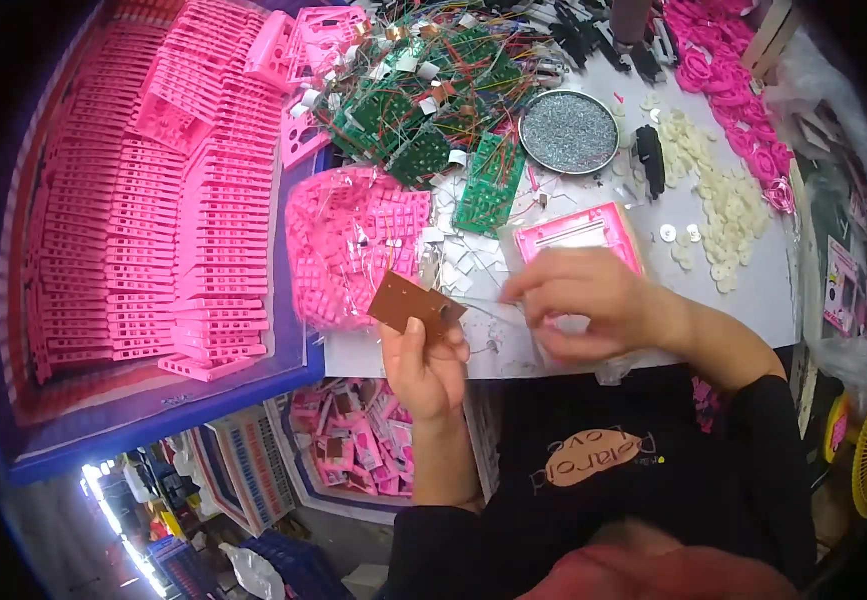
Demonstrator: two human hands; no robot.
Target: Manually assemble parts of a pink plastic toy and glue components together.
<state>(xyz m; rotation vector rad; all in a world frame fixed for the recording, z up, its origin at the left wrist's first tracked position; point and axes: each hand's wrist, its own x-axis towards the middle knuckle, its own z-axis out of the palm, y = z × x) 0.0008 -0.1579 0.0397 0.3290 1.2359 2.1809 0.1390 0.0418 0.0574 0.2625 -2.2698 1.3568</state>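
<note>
My left hand (425, 372) grips a small brown board (405, 303) between thumb and fingers, raised above the table's front edge. A dark spot shows near the board's right end. Just to the right is my right hand (588, 303), its fingers curled together and slightly smeared by motion. A thin pale strand runs between its fingertips and the board; whether the fingers hold it is unclear. Beneath and behind the right hand lies a pink plastic housing (608, 228) with clear film around it. Small white square pads (458, 262) are scattered behind the brown board.
A blue crate (298, 345) full of stacked pink housings stands at left. Beside it sits a clear bag of pink button pieces (338, 240). Wired green boards (383, 110), a round tin of screws (568, 132), cream discs (728, 220) and pink straps (723, 90) cover the back and right.
</note>
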